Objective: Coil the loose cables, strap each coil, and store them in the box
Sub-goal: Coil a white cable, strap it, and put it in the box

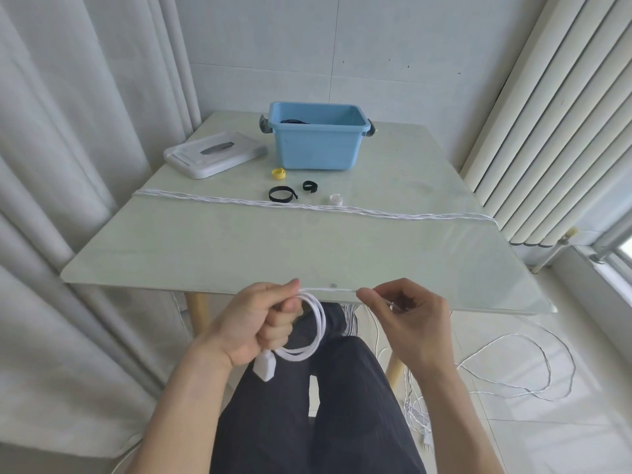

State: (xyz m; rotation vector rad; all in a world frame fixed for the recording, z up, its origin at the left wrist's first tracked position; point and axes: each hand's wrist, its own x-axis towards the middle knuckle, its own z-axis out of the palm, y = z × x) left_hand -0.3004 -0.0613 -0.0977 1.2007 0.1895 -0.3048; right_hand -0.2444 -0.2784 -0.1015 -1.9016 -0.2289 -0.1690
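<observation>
You kept everything arranged around the blue plastic box (pixel 316 145), which stood open at the far middle of the table (pixel 205 248), ready to receive coils; something dark already lay inside it, too hidden to name. To the left of the box lay its white lid (pixel 213 153), flat and set aside so the opening stayed free. Just in front of the box sat the straps: a yellow rolled strap (pixel 278 173), a larger black strap loop (pixel 281 194), a smaller black one (pixel 310 186) and a white one (pixel 336 199), all soft bands curled into rings, within reach for binding. Nearer you than the straps, a thin twisted white cable (pixel 307 206) stretched across the table.

Well in front of the box, at the near table edge, your left hand (pixel 263 323) was curled around a small coil of smooth white flat cable (pixel 309 333), its blocky white plug (pixel 265 367) hanging below. Your right hand (pixel 407 313) pinched the free run of that cable, pulling it taut, probably to lay on the next loop. Right of you, more thin cable (pixel 513 364) sprawled loose on the tiled floor.
</observation>
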